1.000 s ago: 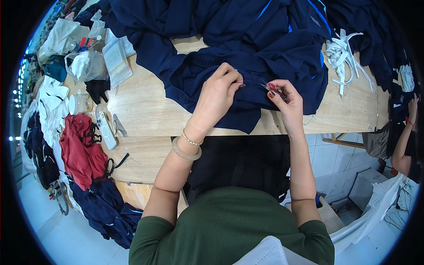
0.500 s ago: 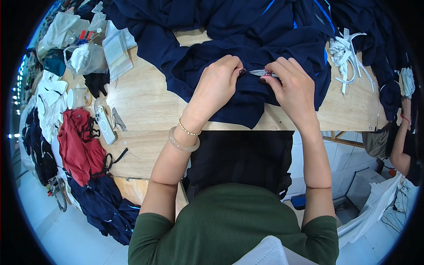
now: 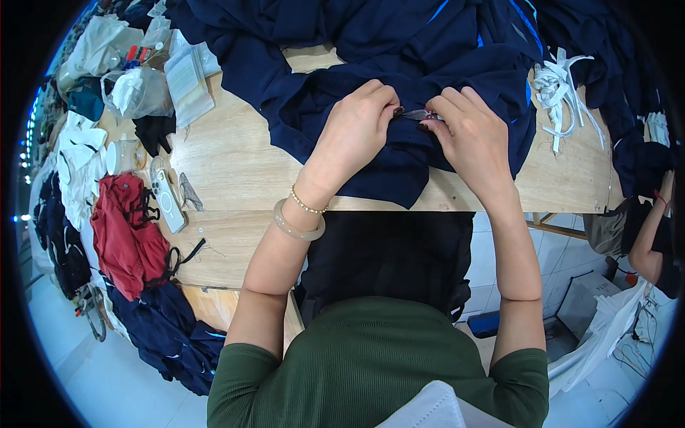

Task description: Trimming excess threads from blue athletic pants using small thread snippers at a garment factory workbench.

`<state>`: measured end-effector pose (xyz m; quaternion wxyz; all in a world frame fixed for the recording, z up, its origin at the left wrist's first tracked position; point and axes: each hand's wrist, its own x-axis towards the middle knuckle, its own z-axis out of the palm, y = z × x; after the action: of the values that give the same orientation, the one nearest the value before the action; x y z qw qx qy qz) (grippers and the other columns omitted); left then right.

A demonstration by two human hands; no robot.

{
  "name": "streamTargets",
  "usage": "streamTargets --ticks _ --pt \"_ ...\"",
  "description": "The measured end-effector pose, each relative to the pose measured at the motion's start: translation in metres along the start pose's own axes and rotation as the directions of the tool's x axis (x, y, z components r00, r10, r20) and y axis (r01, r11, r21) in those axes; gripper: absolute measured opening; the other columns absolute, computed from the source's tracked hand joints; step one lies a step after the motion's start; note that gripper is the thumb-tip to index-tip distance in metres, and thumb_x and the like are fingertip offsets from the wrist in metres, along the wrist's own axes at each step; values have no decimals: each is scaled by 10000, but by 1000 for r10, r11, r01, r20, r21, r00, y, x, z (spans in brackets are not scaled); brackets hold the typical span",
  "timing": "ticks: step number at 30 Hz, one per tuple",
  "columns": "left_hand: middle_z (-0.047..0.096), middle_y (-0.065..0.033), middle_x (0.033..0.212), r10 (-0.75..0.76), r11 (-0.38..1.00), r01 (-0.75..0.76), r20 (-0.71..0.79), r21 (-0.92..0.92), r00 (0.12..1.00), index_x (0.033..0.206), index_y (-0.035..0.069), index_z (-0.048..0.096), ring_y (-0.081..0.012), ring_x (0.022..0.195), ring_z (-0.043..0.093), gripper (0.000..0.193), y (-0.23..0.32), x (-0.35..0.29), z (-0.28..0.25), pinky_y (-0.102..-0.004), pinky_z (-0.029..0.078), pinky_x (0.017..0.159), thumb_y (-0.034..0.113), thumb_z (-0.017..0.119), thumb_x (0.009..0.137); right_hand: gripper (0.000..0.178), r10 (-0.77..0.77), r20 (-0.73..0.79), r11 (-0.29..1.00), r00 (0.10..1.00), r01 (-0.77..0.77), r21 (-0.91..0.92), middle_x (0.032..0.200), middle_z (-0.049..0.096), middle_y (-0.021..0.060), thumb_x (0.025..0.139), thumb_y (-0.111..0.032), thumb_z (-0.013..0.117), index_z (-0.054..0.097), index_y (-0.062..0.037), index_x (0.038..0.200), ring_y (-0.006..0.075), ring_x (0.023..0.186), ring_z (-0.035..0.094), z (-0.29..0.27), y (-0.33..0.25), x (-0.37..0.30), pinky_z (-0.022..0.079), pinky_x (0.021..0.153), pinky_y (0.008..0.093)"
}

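A dark navy garment (image 3: 391, 172) is spread in folds over the wooden table in front of me, with one corner reaching its near edge. My left hand (image 3: 359, 123) is closed, pinching a bit of the navy cloth between thumb and forefinger. In my right hand (image 3: 474, 130) is a small pair of thread snips (image 3: 412, 115), gripped between thumb and fingers. Their pointed blades face left and lie at the cloth close to my left fingertips. Whether a thread sits between the blades is too small to tell.
More navy clothing (image 3: 300, 25) is heaped at the back. White strips (image 3: 560, 89) lie to the right. On the left are a phone (image 3: 169, 203), a red garment (image 3: 128, 239), clear plastic packets (image 3: 189, 89) and a plastic bag (image 3: 143, 93). Another person's arm (image 3: 651, 239) shows at far right.
My left hand has shifted slightly right, closer to the snips. The snips' blades have turned a little and look darker. The other person's arm at far right has moved slightly.
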<state>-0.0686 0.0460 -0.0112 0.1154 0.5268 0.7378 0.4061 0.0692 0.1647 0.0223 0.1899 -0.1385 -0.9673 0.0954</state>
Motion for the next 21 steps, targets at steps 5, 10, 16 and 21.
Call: streamTargets --ticks 5,10,16,21 --pt "582 -147 826 9 1000 -9 -13 -3 1000 872 -34 590 -318 731 581 58 0 2 1 -341 474 658 16 589 842 134 -4 13 1000 1000 4 1 752 551 27 719 -110 713 613 -55 787 186 737 538 2 -2 2 477 614 281" --pt "587 -154 797 -11 1000 11 -2 -7 1000 876 -31 592 -327 710 582 60 0 2 0 -342 473 642 22 583 848 131 46 21 998 999 -47 37 757 559 28 726 -111 709 610 -51 789 189 732 541 -1 2 -2 476 621 287" --pt "589 -152 789 1 1000 -2 -16 -15 1000 875 -29 595 -320 701 584 59 0 1 0 -340 472 634 21 583 847 126 64 58 996 996 -67 55 765 571 28 733 -114 707 618 -49 796 192 734 548 -5 0 -1 478 632 294" --pt "591 -148 784 17 1000 -17 -13 8 1000 872 -29 597 -309 698 587 53 1 2 0 -332 477 638 13 576 849 125 64 81 996 995 -68 50 768 575 30 731 -113 710 625 -47 794 191 737 552 -4 -2 1 480 637 294"
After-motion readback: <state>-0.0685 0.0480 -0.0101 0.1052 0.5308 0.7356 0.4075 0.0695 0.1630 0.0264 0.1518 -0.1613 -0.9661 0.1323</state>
